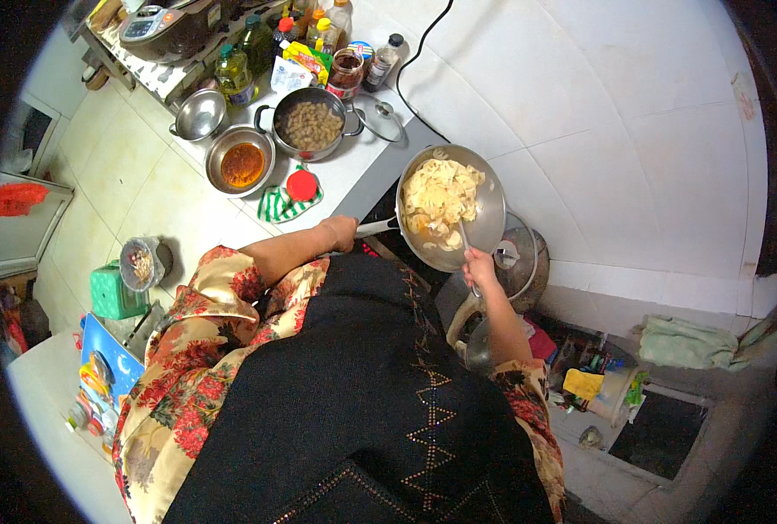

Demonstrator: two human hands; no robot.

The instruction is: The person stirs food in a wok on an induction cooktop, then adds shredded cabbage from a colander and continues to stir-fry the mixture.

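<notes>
My left hand (342,232) is closed round the handle (376,228) of a wide metal frying pan (493,216). Pale sliced food (442,190) is heaped in the pan, with some looser slices in brownish liquid near its lower side. In my right hand (479,268) is the metal handle of a utensil (465,232), whose far end reaches among the slices; its head is hidden by the food. The stove beneath the pan is mostly covered.
Left of the pan, a white counter (342,190) holds a pot of brown chunks (309,124), a bowl of reddish sauce (243,164), an empty metal bowl (200,114), a glass lid (380,118) and several bottles. A lidded pot (526,262) stands close by my right hand.
</notes>
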